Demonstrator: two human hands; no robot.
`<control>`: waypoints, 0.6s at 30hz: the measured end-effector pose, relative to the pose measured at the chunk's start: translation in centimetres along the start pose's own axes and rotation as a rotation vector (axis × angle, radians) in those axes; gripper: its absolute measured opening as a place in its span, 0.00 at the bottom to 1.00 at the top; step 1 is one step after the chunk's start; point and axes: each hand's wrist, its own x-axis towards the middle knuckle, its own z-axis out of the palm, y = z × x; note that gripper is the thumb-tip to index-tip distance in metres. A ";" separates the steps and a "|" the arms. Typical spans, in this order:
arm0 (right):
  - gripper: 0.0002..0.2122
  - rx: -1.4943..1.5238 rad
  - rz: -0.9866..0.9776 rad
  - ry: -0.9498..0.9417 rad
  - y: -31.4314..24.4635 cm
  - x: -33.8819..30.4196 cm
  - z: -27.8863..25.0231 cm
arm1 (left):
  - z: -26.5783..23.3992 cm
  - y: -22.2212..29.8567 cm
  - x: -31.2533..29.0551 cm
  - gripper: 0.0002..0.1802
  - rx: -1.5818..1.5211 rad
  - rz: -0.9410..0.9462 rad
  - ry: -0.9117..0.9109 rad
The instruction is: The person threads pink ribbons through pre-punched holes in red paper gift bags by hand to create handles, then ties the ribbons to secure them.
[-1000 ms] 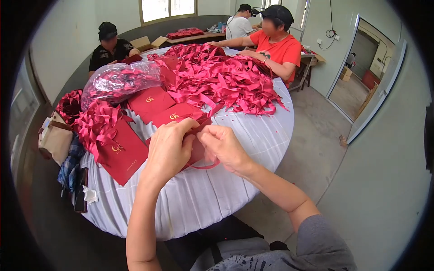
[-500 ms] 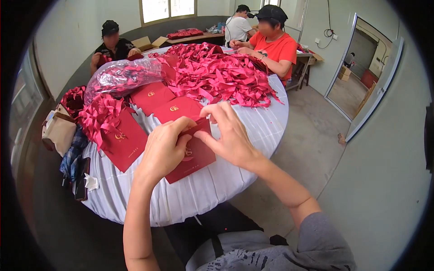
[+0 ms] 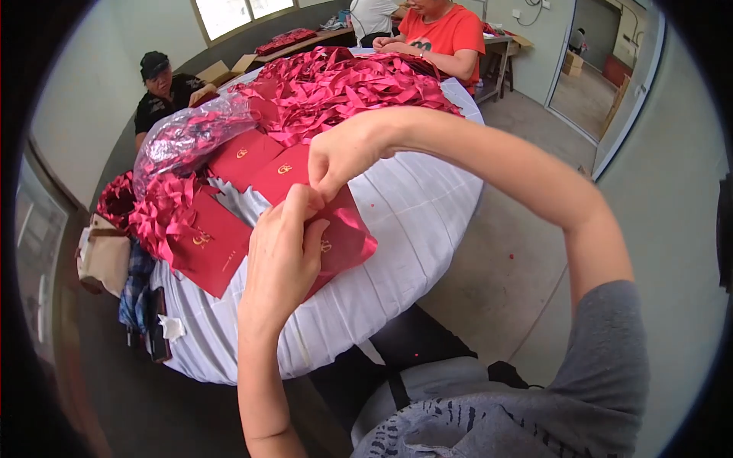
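A flat red paper bag (image 3: 345, 229) with a gold emblem lies before me on the white-covered round table, partly hidden by my hands. My left hand (image 3: 286, 237) is closed on its top edge, thumb bent over the front. Fingertips pinched together, my right hand (image 3: 343, 156) meets the left at that same edge, its wrist raised and bent; what it pinches is hidden. A bright pink-red ribbon end (image 3: 369, 246) shows at the bag's right side. More red bags (image 3: 281, 174) lie just beyond, and another red bag (image 3: 210, 248) rests to the left beneath loose ribbons (image 3: 164, 214).
A large heap of pink-red ribbons (image 3: 347, 91) covers the table's far side, beside a clear plastic sack (image 3: 195, 130). A cloth bag (image 3: 104, 256), a folded umbrella (image 3: 137, 286) and a crumpled tissue (image 3: 172, 327) sit at the left edge. Several people work beyond.
My right hand has swung over the top edge, its elbow lifting outward, and now points down toward the left fingers. The left hand stays at the bag's edge. The view has tilted lower.
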 end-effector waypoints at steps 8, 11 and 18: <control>0.11 0.073 0.102 0.044 -0.4 1.2 -0.2 | 0.4 -0.4 0.3 0.11 -0.029 -0.084 -0.006; 0.08 0.425 0.024 0.172 1.6 1.3 1.7 | 0.3 -1.1 0.5 0.11 -0.053 -0.103 -0.015; 0.08 0.799 -0.234 0.452 5.0 2.4 0.8 | 0.1 -0.4 0.8 0.11 -0.066 -0.119 -0.101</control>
